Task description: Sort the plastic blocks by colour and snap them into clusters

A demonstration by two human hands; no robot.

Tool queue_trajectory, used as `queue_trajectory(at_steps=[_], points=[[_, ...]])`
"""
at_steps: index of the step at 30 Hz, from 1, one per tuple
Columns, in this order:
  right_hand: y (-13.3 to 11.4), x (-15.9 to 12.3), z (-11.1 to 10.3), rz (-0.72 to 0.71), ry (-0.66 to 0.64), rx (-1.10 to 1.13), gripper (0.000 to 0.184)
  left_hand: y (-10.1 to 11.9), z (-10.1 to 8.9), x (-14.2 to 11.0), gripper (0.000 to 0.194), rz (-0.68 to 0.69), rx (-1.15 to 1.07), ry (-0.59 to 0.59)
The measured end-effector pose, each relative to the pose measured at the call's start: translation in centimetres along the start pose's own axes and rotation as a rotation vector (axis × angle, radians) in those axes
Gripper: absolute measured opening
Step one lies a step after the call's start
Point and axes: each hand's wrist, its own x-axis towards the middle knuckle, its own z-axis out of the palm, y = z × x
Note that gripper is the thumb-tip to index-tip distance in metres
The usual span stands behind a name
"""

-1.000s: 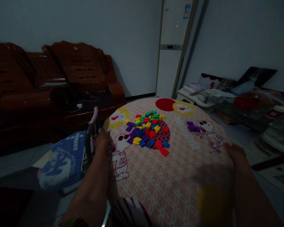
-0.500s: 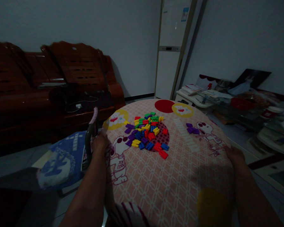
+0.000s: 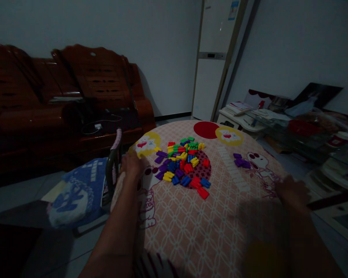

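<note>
A round table (image 3: 179,216) with a patterned pink cloth stands in front of me. On its middle lies a loose pile of small plastic building blocks (image 3: 179,164) in red, yellow, green, blue and purple. A few purple blocks (image 3: 241,163) lie apart on the right, beside a printed cartoon dog. My left hand (image 3: 132,165) rests at the table's left edge, fingers stretched forward, left of the pile. At the right edge, my right hand (image 3: 292,190) is dim and somewhat blurred, with its fingers apart. Neither hand touches a block, and I see nothing held.
A folding chair (image 3: 113,158) with a blue cushion (image 3: 78,193) stands close on the left. Behind it is a brown wooden sofa (image 3: 98,85). A tall white cabinet unit (image 3: 210,85) fills the corner. A cluttered glass-topped side table (image 3: 301,139) runs along the right.
My left hand has shifted forward and inward from the table's left edge. The right hand has lifted slightly, its fingers more spread. The view has turned a little; the blocks lie as before.
</note>
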Motion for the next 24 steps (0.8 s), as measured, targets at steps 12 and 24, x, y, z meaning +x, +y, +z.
queue_trajectory(at_steps=[12, 24], points=[[-28.0, -9.7, 2.0, -1.049, -0.045, 0.658, 0.041, 12.2, 5.1, -3.3, 0.047, 0.544, -0.336, -0.129], [-39.6, -6.8, 2.5, -1.158, -0.346, 0.404, 0.039, 8.2, 4.5, -1.4, 0.028, 0.405, -0.384, -0.118]])
